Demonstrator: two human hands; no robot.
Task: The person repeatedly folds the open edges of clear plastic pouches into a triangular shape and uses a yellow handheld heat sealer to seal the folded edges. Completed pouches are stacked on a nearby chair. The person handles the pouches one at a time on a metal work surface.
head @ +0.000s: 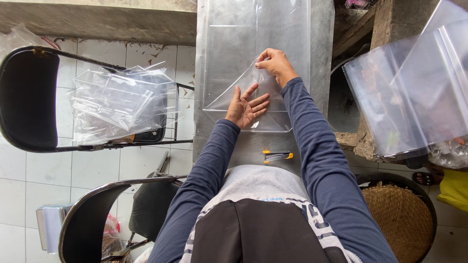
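A clear plastic sheet [253, 63] lies flat along the narrow grey counter [319, 58] in the upper centre of the frame, its near corner folded over into a triangle. The left hand [245, 108] lies open, palm up and fingers spread, on the lower part of that fold. The right hand [274, 63] is closed in a pinch on the point of the folded corner, just above the left.

The sheet nearly fills the counter's width; only thin strips of bare metal show at its left and right edges. A bare stretch of counter lies below the fold, where a small stapler [277, 156] with yellow ends sits close to the near edge.

At left, a black chair [29, 97] carries a pile of clear plastic bags [122, 102]. At right, more clear sheets [414, 92] overhang a rough ledge, above a round woven basket [397, 214].
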